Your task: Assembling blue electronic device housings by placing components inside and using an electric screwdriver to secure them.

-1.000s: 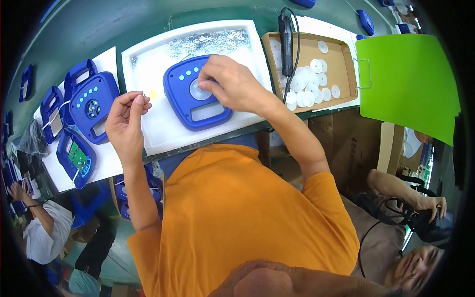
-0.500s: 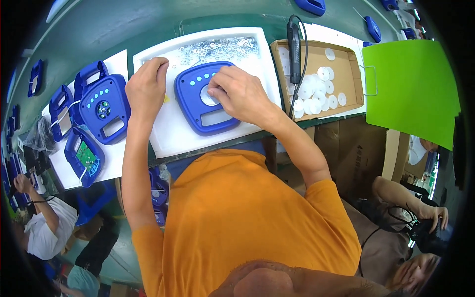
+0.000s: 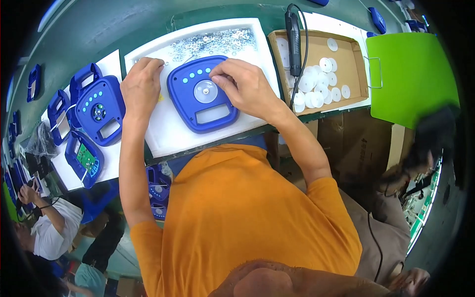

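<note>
On the white foam tray lies a blue plastic housing with a row of light-blue dots and a handle slot. A clear round disc sits in its middle, a small shiny metal piece at its centre. Just above the disc's upper right edge, my right hand has thumb and fingers pinched together. Left of the housing, near the tray's left edge, my left hand is also closed in a pinch. Whatever either pinch holds, if anything, is hidden.
Many small metal washers cover the tray's far end. To the right, a cardboard box holds white discs and a black corded electric screwdriver. Blue housings stand at left, a green board at right. Other people work nearby.
My right hand has lifted off the disc toward the housing's upper right, uncovering the disc and its metal centre. My left hand stays pinched beside the housing. The person at right has moved a dark object.
</note>
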A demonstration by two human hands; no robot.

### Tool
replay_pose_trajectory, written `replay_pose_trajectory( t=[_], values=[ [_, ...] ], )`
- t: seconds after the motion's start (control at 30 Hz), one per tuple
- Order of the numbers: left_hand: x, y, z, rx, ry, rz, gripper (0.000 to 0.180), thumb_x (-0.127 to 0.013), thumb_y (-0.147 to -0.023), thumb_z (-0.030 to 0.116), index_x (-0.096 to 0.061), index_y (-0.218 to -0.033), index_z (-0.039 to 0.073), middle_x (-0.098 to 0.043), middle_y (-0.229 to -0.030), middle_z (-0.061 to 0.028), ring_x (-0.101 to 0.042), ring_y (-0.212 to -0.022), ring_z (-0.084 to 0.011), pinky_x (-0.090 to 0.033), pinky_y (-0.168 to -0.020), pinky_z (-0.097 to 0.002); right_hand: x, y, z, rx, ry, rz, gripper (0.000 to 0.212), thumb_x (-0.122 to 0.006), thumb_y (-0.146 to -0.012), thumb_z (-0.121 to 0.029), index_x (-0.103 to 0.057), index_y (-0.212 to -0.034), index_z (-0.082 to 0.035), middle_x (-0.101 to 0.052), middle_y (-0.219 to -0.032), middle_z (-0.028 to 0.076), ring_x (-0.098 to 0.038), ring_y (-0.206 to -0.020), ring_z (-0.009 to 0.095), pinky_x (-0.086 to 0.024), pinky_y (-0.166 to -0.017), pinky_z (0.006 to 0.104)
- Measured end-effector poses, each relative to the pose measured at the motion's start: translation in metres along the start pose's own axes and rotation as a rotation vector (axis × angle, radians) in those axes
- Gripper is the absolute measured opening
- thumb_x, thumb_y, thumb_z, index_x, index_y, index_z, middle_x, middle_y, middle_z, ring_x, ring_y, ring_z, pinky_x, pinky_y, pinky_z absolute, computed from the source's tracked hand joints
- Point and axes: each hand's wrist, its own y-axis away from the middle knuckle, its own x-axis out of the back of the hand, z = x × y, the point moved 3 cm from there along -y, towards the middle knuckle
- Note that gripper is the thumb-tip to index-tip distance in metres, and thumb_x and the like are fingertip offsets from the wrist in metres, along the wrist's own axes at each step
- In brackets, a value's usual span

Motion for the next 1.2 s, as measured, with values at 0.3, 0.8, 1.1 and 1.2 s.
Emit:
replay_pose_trajectory(
  t=[0.3,0.8,1.1,1.2],
  values=[
    [-0.002,0.0,0.005,0.014,0.044,-0.014,0.013,-0.077,-0.102,0.017,-0.086,-0.112,0.013,-0.082,-0.111,-0.0029,-0.08,-0.099,-0.0291,-0.063,-0.084,-0.039,0.026,0.01,-0.006,-0.094,-0.014,0.056,0.006,-0.079,-0.101,-0.006,-0.079,-0.103,0.0,-0.078,-0.093,0.014,-0.073,-0.077,0.027,-0.059,-0.071,0.0369],
    [0.04,0.028,0.078,-0.225,0.327,0.157,0.015,-0.089,-0.09,0.004,-0.083,-0.103,0.007,-0.076,-0.101,-0.0097,-0.075,-0.093,-0.0297,-0.06,-0.078,-0.0411,0.052,0.025,0.006,-0.14,-0.031,0.169,0.01,-0.08,-0.104,-0.008,-0.083,-0.11,0.0,-0.081,-0.098,0.008,-0.072,-0.082,0.014,-0.049,-0.062,0.0272],
    [0.016,0.037,0.099,-0.374,0.208,0.115,0.016,-0.082,-0.085,0.005,-0.082,-0.1,0.009,-0.076,-0.1,-0.0044,-0.076,-0.092,-0.0244,-0.061,-0.073,-0.037,0.063,0.036,0.001,-0.138,0.007,0.243,0.007,-0.08,-0.102,-0.007,-0.082,-0.106,-0.002,-0.079,-0.093,0.007,-0.069,-0.072,0.015,-0.047,-0.057,0.029],
    [0.015,0.039,0.102,-0.418,0.126,0.13,0.017,-0.079,-0.084,0.006,-0.082,-0.101,0.008,-0.076,-0.102,-0.0046,-0.077,-0.095,-0.0248,-0.062,-0.076,-0.0367,0.068,0.042,0.003,-0.156,0.023,0.236,0.009,-0.08,-0.104,-0.009,-0.083,-0.107,-0.001,-0.08,-0.094,0.007,-0.066,-0.071,0.013,-0.046,-0.058,0.0278]
  ],
)
